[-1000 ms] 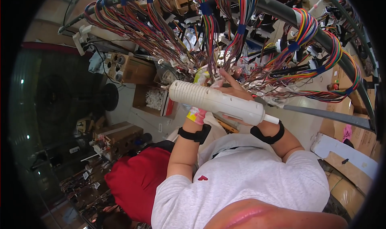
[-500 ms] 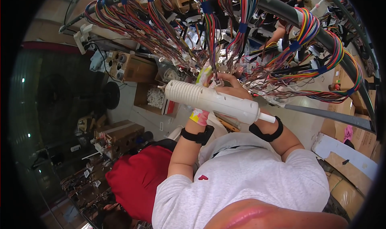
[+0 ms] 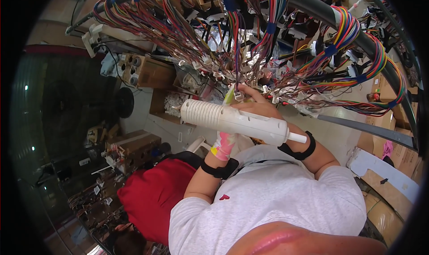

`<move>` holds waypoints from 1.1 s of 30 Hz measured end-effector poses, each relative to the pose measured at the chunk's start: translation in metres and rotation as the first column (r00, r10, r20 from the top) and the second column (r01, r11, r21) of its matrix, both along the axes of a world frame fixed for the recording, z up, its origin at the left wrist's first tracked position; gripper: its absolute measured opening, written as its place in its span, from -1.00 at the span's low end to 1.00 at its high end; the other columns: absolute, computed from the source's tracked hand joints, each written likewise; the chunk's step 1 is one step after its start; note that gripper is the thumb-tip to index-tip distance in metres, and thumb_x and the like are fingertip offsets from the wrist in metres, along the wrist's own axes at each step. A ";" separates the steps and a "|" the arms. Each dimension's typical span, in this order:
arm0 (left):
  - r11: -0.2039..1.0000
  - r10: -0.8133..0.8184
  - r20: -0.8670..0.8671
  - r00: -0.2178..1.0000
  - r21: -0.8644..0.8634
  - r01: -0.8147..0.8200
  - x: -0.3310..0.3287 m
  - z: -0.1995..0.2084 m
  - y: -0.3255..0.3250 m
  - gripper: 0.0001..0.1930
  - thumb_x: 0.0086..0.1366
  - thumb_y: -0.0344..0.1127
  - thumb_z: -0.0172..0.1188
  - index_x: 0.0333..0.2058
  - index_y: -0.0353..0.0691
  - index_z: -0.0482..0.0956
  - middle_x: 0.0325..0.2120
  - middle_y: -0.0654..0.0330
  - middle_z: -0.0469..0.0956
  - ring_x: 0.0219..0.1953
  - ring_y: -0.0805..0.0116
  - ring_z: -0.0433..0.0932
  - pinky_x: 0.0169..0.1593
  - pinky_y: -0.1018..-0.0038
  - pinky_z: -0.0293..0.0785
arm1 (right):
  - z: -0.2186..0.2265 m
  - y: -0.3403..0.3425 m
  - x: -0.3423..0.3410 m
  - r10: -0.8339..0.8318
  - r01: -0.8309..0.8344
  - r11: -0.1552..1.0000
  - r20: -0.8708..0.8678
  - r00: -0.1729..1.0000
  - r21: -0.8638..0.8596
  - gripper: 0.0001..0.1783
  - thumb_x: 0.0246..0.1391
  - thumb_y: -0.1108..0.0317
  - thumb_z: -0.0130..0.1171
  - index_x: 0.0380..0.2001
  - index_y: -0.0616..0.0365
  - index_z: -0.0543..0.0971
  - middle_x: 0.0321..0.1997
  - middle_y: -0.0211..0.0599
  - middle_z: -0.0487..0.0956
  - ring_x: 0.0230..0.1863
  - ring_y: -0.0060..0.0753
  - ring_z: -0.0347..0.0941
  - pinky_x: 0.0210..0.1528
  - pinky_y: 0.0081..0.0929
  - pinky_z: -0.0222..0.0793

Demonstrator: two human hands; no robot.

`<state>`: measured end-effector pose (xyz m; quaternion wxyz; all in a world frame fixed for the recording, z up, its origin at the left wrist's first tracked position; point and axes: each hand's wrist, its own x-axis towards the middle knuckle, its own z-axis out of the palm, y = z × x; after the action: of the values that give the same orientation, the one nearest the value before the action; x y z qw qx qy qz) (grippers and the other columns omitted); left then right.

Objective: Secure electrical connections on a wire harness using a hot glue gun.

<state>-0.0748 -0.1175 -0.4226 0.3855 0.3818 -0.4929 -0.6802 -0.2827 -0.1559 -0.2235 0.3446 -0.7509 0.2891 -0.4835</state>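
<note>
My left hand (image 3: 223,146), in a pink and yellow glove with a black wristband, is closed around a long white plastic tool (image 3: 232,118) with a ribbed barrel pointing left. My right hand (image 3: 259,106), bare with a black wristband, sits just behind the tool's top. Its fingers pinch a small white connector (image 3: 237,94) on the hanging coloured wires (image 3: 237,44). The tool hides most of both palms.
A thick black bundle wrapped with coloured wires (image 3: 357,36) arcs overhead to the right. Cardboard boxes (image 3: 147,71) stand at left, flat cardboard (image 3: 384,174) lies at right. A person in a red top (image 3: 147,201) is close at lower left.
The white tool and both hands have drifted slightly left and down. The grips look the same.
</note>
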 end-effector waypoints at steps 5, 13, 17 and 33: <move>0.996 -0.046 0.015 0.999 0.080 0.045 -0.011 0.046 -0.015 -0.50 0.38 -0.18 0.02 0.22 -0.17 0.18 0.14 0.13 0.30 0.16 0.29 0.32 0.16 0.40 0.33 | -0.008 -0.002 -0.004 -0.007 0.004 0.999 -0.081 0.997 -0.036 -0.66 0.02 0.37 0.17 -0.09 0.20 0.55 0.10 -0.24 0.51 0.30 -0.02 0.21 0.38 0.08 -0.10; 0.996 -0.060 -0.487 0.871 0.027 0.084 -0.037 0.133 -0.040 -0.50 0.44 -0.16 -0.11 0.27 -0.19 0.08 0.13 0.15 0.31 0.15 0.31 0.36 0.18 0.40 0.34 | 0.013 0.029 -0.013 -0.101 0.090 0.982 0.059 0.993 0.164 -0.59 0.02 0.38 0.21 -0.02 0.21 0.51 0.10 -0.12 0.49 0.22 -0.08 0.32 0.35 -0.10 0.04; 0.971 0.144 -0.569 0.810 0.238 -0.006 -0.048 0.154 -0.058 -0.52 0.38 -0.18 0.00 0.22 -0.18 0.20 0.14 0.15 0.35 0.12 0.29 0.41 0.18 0.36 0.34 | 0.022 0.069 -0.033 -0.209 0.213 0.922 -0.047 0.977 0.324 -0.50 -0.04 0.37 0.31 0.02 0.21 0.48 -0.03 -0.11 0.56 0.06 -0.22 0.46 0.15 -0.29 0.34; 0.860 0.325 -0.671 0.667 0.503 0.088 -0.070 0.154 -0.071 -0.54 0.32 -0.33 0.13 0.17 -0.20 0.30 -0.05 0.24 0.50 -0.14 0.39 0.50 -0.14 0.47 0.44 | -0.015 0.139 -0.070 -0.321 0.497 0.736 -0.411 0.853 0.459 -0.39 0.04 0.39 0.27 0.16 0.26 0.35 0.03 -0.19 0.56 -0.05 -0.44 0.46 -0.08 -0.53 0.35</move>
<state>-0.1446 -0.1887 -0.2689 0.4845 0.1926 -0.0768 -0.8498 -0.3532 -0.0165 -0.2382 0.3800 -0.6014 0.6246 -0.3223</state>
